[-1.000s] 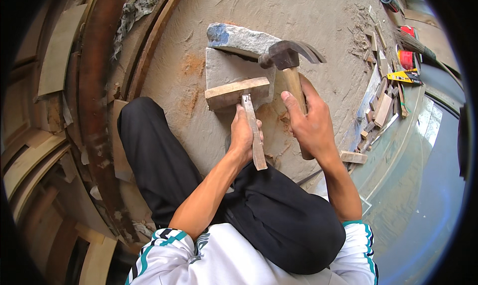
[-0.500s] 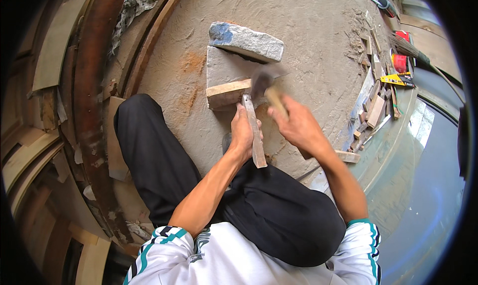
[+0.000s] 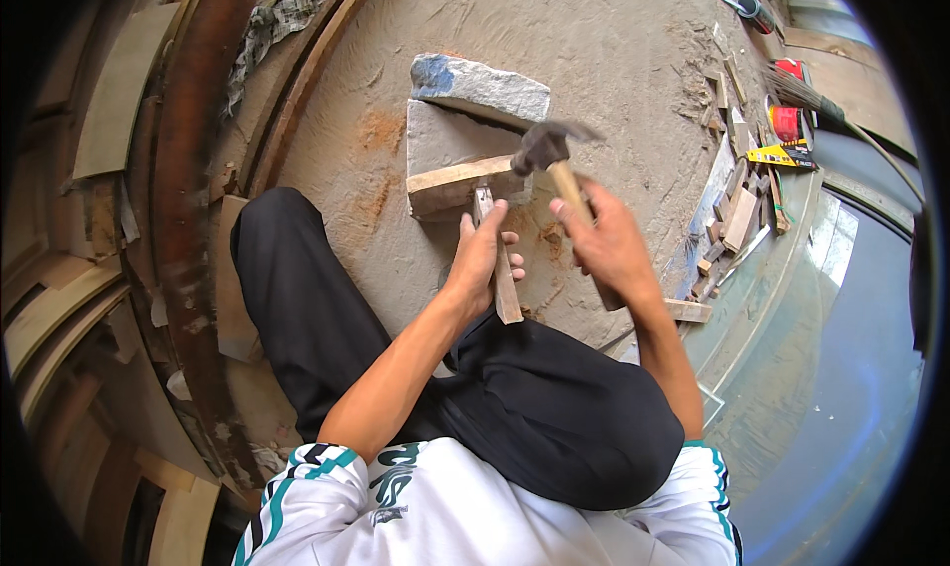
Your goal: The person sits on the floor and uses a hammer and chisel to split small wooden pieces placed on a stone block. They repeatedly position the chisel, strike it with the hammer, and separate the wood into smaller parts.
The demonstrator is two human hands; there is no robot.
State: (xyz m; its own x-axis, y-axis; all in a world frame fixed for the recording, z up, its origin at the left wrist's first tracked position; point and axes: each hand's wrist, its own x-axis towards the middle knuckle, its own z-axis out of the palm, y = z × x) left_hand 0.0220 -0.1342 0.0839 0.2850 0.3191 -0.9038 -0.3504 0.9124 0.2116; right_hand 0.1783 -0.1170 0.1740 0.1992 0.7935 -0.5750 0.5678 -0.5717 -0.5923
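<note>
My right hand (image 3: 609, 239) is closed round the handle of a claw hammer (image 3: 561, 170), its dark head raised beside the right end of a short wooden block (image 3: 460, 185). My left hand (image 3: 480, 254) grips a narrow wooden strip (image 3: 505, 274), whose far end meets the near side of that block. A small dark spot, perhaps a nail, shows near the strip's far end. The block rests on a pale stone slab (image 3: 445, 136). Behind it lies a rough grey stone (image 3: 485, 86) with a blue patch.
Scrap wood pieces (image 3: 737, 220) are heaped at the right, beside a yellow handsaw (image 3: 782, 155), a red can (image 3: 787, 123) and a broom (image 3: 807, 93). A glass sheet (image 3: 792, 348) lies at the lower right. Boards and a rusty beam (image 3: 183, 220) line the left.
The hammer head has come away from the block toward the right and shows more sharply. My left fingers have shifted their grip on the strip, and the block's right end is now more exposed.
</note>
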